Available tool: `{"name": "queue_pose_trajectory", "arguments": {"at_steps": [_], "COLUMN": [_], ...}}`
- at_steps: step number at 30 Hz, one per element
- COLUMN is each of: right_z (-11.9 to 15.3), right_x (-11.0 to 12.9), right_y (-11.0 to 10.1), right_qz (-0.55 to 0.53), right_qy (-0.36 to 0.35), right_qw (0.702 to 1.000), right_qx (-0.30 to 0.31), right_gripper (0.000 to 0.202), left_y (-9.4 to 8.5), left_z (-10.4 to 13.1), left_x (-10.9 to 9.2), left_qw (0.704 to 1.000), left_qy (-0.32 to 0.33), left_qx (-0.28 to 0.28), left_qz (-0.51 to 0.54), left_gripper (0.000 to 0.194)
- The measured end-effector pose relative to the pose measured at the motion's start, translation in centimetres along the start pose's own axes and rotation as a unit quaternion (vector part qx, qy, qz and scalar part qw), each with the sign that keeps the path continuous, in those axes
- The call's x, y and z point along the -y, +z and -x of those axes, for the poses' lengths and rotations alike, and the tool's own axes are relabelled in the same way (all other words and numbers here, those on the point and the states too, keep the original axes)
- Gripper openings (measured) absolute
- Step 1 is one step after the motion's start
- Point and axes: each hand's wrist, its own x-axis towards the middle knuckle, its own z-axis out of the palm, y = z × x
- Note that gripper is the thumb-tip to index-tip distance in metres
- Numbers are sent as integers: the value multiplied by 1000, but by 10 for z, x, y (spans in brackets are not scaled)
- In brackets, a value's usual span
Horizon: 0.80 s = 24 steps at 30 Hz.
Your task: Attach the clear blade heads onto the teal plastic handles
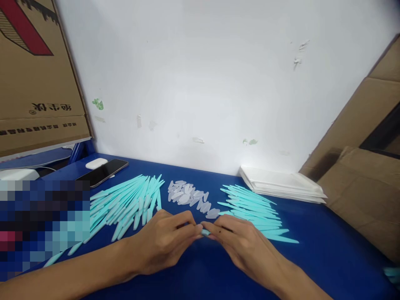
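Observation:
My left hand (170,237) and my right hand (239,237) meet at the lower middle, fingertips pinched on a small turquoise piece (205,232). Most of that piece is hidden by the fingers. Left of my left hand spreads a large pile of turquoise sticks, many with translucent covers on their near ends (125,204). Beyond my hands lies a cluster of small translucent caps (186,193). Behind my right hand is a second group of turquoise pointed sticks (250,206).
On the blue table (315,250), a stack of white sheets (281,183) lies back right. A phone (108,171) and white case (96,163) lie back left. Cardboard boxes (37,83) flank both sides, before a white wall (200,83). The lower left corner is pixelated.

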Motion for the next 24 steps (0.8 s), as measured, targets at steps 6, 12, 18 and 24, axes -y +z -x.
{"name": "queue_pose_trajectory", "arguments": {"at_steps": [6,12,18,24], "right_z": [-4,0,0,1], "right_x": [-4,-27,-32,-31], "right_y": [-14,-32,-26,-25], "right_qz": [110,174,142,128], "right_qy": [3,58,74,101], "right_qw": [993,970,976,979], "right_qx": [-33,-160,-147,-125], "right_gripper": [37,23,16,15], "left_y": [-13,-28,-48,-54], "left_z": [-9,-12,-22,-18], "left_x": [16,51,55,50], "left_qw": [986,946,852,840], "left_qy": [55,-35,-220,-297], "left_qx": [90,130,268,283], "left_qz": [-128,-294,-392,-355], "left_gripper": [18,18,21,25]}}
